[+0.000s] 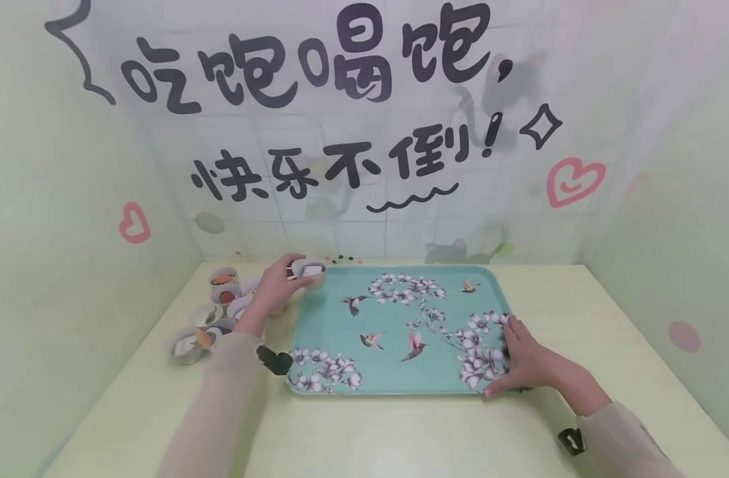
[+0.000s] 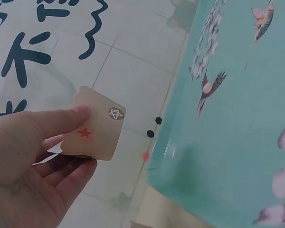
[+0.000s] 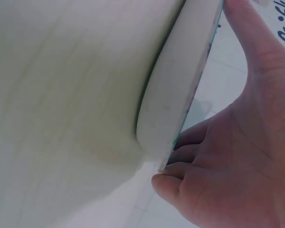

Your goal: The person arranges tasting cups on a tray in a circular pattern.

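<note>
Your left hand (image 1: 276, 285) is out by the far left corner of the tray (image 1: 328, 325), thumb on one side and fingers on the other, pinching a small cup (image 2: 102, 128)! It shows a red star and a round star badge on its side, with something pale inside. Over the tray's rim or barely outside it? These angles don't let me tell.

Across to your right hand (image 1: 530, 358): thumb and fingers spread around the tray's near right corner, fingers on the right rim, thumb at the near one, touching and, it seems, steadying. Between your hands, the tray itself sits on the table (image 1: 400, 431), all printed birds and blossoms on blue-green, and no cup stands on it.

Farther out, left of the tray, the other cups (image 1: 188, 357) crowd together, partly behind your left forearm (image 1: 245, 352); one shows an orange piece (image 1: 224, 279). Beyond the tray's far edge rises the lettered wall (image 1: 364, 239).

So how far along are you? Early, by the look of it: one cup is up in your fingers, not yet set down, and the bunch left of the tray appears to be what remains.
</note>
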Demonstrator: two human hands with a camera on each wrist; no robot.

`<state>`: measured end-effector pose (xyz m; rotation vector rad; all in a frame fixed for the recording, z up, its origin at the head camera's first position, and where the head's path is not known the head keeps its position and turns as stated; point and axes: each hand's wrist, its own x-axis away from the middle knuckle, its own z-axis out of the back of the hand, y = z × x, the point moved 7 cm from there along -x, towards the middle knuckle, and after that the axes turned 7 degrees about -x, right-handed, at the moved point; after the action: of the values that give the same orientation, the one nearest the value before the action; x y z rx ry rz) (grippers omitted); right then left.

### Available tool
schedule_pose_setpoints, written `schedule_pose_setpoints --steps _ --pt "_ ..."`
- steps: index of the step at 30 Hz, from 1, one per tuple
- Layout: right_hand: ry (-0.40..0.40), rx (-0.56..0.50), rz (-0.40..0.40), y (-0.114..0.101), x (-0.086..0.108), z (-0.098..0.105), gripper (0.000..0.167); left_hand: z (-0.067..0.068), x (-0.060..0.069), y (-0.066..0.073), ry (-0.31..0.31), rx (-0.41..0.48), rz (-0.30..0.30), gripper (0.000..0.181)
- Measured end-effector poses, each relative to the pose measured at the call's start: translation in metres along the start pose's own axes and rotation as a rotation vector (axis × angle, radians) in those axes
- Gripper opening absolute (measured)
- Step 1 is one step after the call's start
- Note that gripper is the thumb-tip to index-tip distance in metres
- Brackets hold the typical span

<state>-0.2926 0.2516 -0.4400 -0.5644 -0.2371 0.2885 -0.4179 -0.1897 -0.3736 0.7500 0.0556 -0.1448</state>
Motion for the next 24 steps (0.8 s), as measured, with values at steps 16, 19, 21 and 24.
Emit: schedule_pose_setpoints --steps 16,19,21,24 --pt "-0.011 0.012 0.003 0.001 0.0 0.0 0.14 -0.039 -0.028 0.036 -0.022 0.029 -0.03 0.061" --pt "-0.011 0.011 0.001 0.001 0.0 -0.001 0.14 -0.048 -0.034 0.04 -0.028 0.043 -0.035 0.06" --pt "-0.007 0.014 0.005 0.001 0.0 -0.001 0.14 -0.054 -0.037 0.043 -0.032 0.048 -0.04 0.06" --pt "-0.002 0.015 0.011 0.001 0.0 -0.001 0.14 -0.063 -0.04 0.049 -0.034 0.059 -0.052 0.058"
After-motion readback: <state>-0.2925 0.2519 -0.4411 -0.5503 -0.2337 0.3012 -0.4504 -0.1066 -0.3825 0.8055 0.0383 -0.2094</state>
